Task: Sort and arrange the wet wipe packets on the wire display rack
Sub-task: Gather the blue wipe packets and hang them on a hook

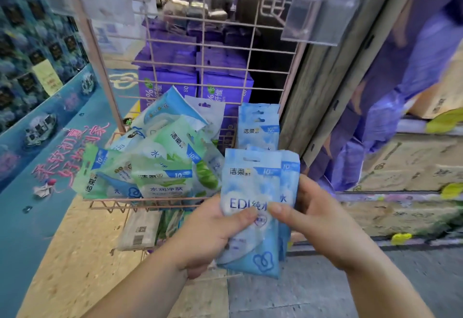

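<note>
A small stack of blue wet wipe packets [253, 187] is held upright in front of the pink wire display rack [175, 42]. My left hand [213, 235] grips the stack from the left, thumb across the front packet. My right hand [315, 220] holds the stack's right side, thumb pressed on the front. In the rack's basket [140, 202], green packets [162, 180] lie in a jumbled pile on the left. More blue packets [259, 127] stand upright at the basket's right end.
Purple tissue packs [190, 79] sit stacked behind the wire grid. A clear plastic label holder [318, 14] juts out at upper right. A teal printed display board [50, 142] runs along the left. Cardboard boxes [400, 167] stand at right. Further packets [140, 230] lie on a lower tier.
</note>
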Demonstrator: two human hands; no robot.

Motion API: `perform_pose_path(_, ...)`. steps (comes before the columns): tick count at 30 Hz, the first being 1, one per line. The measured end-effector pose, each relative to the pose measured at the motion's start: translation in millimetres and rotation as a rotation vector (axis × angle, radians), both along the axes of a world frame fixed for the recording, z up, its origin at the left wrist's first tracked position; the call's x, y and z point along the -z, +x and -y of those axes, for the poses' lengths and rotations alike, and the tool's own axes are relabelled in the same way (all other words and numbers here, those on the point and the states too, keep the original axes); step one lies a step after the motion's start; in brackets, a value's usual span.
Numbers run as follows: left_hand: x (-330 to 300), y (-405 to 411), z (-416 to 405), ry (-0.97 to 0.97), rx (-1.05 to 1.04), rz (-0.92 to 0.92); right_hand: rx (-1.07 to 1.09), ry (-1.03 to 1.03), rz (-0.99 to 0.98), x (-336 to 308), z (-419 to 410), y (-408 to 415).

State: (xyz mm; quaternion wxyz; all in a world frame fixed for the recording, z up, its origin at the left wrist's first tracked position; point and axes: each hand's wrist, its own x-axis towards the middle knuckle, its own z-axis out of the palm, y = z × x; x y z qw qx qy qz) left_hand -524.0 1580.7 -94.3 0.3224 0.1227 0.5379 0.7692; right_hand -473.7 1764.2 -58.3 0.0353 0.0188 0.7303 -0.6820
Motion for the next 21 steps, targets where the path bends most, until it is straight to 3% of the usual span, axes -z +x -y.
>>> perform_pose_path(3, -25, -12, -17, -0.023, -0.127, -0.146, 0.066, -0.005, -0.155, -20, -1, -19)
perform_pose_path(7, -42, -45, -34, -0.234, -0.378, -0.420, 0.093, 0.104, -0.360, -26, -3, -50)
perform_pose_path(10, -27, -57, -46, -0.335, -0.422, -0.361, 0.173, 0.267, -0.331, -2, -9, -70)
perform_pose_path(13, -13, -61, -51, -0.431, -0.261, -0.233, 0.245, 0.536, -0.222, 27, -16, -74)
perform_pose_path(17, -15, -78, -59, -0.459, -0.301, -0.212, 0.202, 0.480, -0.107, 34, -15, -75)
perform_pose_path(21, -14, -79, -68, -0.356, -0.302, -0.208, 0.214, 0.467, -0.110, 39, -16, -84)
